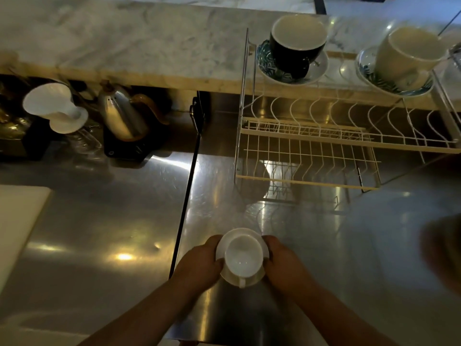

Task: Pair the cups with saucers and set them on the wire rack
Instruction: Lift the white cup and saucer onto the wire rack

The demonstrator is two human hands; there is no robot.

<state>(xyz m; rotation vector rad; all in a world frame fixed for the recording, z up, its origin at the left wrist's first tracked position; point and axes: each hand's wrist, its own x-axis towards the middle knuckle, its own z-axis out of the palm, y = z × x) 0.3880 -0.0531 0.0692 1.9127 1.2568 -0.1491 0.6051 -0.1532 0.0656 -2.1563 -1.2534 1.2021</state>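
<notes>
A small white cup [243, 255] stands upright on a white saucer [239, 233] near the front of the steel counter. My left hand [199, 263] grips the saucer's left edge and my right hand [284, 263] grips its right edge. The cup's handle points toward me. On the top shelf of the white wire rack [306, 136] stand a dark cup [295, 43] on a leaf-patterned saucer [319, 68] and a cream cup [409, 51] on another patterned saucer [369, 71]. The rack's lower tiers hold nothing.
A white pour-over dripper [53, 108] and a steel gooseneck kettle [122, 116] on a black scale stand at the back left. A white board [17, 221] lies at the left edge. A black seam [187, 193] divides the steel counter. A marble ledge runs behind.
</notes>
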